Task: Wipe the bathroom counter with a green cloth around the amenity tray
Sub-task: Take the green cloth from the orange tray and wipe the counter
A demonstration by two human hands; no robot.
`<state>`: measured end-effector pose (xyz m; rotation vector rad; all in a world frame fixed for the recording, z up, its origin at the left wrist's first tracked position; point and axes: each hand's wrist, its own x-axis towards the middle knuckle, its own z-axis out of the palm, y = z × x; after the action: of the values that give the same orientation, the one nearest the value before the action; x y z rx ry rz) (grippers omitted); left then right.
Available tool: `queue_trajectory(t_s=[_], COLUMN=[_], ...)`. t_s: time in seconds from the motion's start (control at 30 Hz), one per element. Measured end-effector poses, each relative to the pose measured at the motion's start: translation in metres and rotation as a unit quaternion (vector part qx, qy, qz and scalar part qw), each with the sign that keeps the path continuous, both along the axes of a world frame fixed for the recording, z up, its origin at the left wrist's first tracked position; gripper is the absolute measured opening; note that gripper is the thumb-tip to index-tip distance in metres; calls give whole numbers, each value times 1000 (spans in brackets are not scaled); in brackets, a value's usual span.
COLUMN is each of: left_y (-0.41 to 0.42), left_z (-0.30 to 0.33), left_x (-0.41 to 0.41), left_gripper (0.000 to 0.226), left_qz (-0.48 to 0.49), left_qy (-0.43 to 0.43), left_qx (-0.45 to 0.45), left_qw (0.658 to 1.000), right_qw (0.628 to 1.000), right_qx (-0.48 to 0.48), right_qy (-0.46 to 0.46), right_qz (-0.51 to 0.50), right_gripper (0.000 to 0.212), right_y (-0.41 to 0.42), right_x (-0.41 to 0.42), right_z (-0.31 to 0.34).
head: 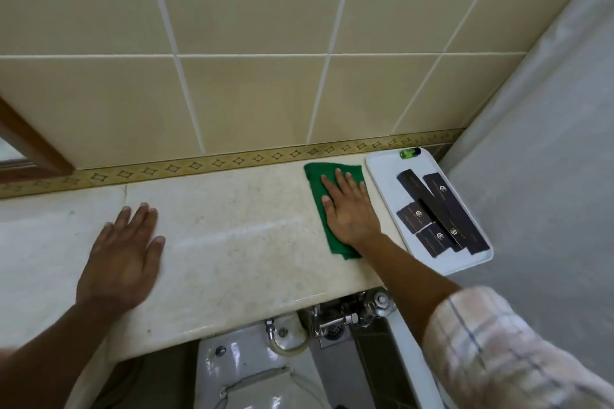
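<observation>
Green cloth [327,206], pressed flat under right hand [349,212], fingers spread; left hand [124,254] open, palm down on desk [232,242]. Risk: amenity tray [385,176] lies just beside; a rightward stroke may shove it or scatter its dark boxes [438,212].

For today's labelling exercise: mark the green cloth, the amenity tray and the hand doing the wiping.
green cloth [318,183], head view, bare upper-left part beside the fingers.
amenity tray [382,169], head view, empty white floor near its far left corner.
right hand [349,212], head view, back of the hand, flat on the cloth.
</observation>
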<state>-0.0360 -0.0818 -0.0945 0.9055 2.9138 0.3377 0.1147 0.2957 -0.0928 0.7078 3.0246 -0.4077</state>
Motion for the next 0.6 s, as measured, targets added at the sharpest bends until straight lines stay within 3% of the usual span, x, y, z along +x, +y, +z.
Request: queue_trajectory(t_s=[0.23,0.6], left_y=[0,0], left_z=[-1,-1], left_x=[1,1], left_gripper=[71,68], left_qz=[2,16], left_qy=[-6,8], left_qx=[6,-4], left_qw=[1000,1000], right_qw=[1000,1000], right_qx=[3,26], right_qy=[7,-13], right_qz=[-22,-2], right_gripper=[55,59], right_y=[-35,12], right_x=[95,-10], right_z=[-10,-3])
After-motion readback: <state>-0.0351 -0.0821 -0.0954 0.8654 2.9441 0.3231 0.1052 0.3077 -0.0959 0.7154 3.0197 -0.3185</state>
